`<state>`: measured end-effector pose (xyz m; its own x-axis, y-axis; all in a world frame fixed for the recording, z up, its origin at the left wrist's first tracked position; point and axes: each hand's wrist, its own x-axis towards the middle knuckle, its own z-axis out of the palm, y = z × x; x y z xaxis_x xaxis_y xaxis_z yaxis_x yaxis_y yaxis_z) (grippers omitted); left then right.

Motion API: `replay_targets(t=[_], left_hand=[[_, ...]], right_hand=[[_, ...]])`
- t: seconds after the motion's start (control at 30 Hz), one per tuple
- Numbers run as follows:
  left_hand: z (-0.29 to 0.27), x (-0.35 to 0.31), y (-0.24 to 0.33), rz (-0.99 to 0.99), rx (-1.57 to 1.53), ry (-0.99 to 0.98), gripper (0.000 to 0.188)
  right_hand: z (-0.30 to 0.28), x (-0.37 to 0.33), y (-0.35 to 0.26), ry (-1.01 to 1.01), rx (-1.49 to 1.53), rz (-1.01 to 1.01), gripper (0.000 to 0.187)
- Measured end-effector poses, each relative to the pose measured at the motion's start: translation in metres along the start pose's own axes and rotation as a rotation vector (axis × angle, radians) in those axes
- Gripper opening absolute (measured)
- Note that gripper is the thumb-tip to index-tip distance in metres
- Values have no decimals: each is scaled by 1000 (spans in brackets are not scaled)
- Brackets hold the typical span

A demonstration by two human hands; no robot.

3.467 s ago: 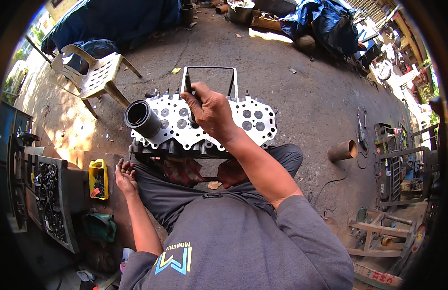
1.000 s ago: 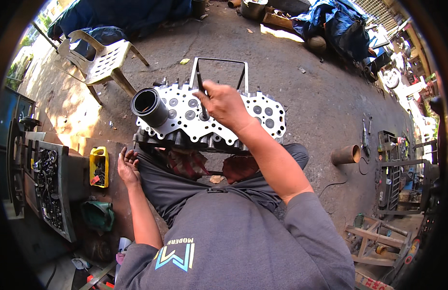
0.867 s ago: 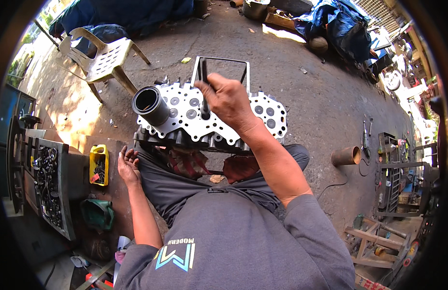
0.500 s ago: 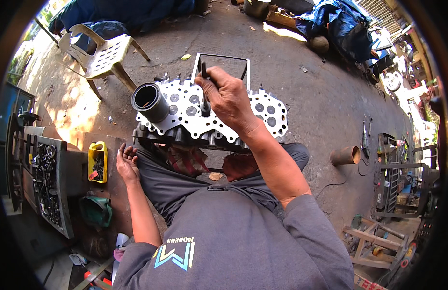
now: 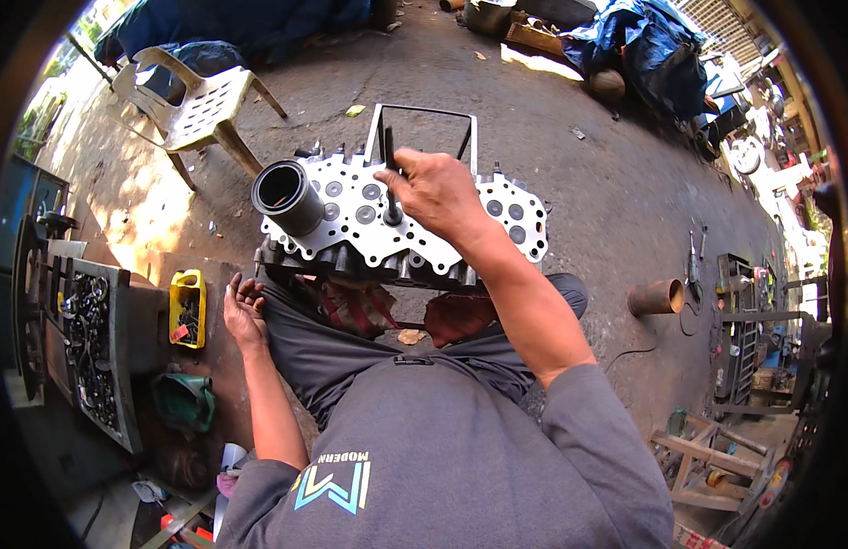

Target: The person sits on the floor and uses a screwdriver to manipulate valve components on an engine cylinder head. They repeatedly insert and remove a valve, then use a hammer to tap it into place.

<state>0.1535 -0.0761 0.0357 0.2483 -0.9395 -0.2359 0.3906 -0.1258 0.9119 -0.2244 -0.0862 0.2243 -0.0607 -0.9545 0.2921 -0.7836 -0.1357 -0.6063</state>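
Right fingers: curled, I think gripping the dark rod.
Left hand: loosely open.
Cylinder head: centre, under the rod.
Valves: rod stands among them; I judge work unfinished.

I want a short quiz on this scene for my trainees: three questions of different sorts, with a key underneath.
1. Multiple choice: where on the metal cylinder head does the black cylinder stand, as the person sees it?
A) Left end
B) Middle
C) Right end

2. True or false: the left hand is empty.

3. Fill the gap: the upright dark rod is held in the ____ hand.

Key: 1. A; 2. True; 3. right (the right hand).
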Motion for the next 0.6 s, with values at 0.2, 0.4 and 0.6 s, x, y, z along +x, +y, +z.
replay_targets(t=[0.2,0.4,0.6], left_hand=[[-1,0,-1,-8,-9,17,46],[3,-2,-1,23,-5,31,47],[41,-34,15,213,82,1,47]], right_hand=[[2,-6,3,-333,-234,49,17],[-4,-4,-9,142,467,-91,18],[-7,0,0,39,172,-72,30]])
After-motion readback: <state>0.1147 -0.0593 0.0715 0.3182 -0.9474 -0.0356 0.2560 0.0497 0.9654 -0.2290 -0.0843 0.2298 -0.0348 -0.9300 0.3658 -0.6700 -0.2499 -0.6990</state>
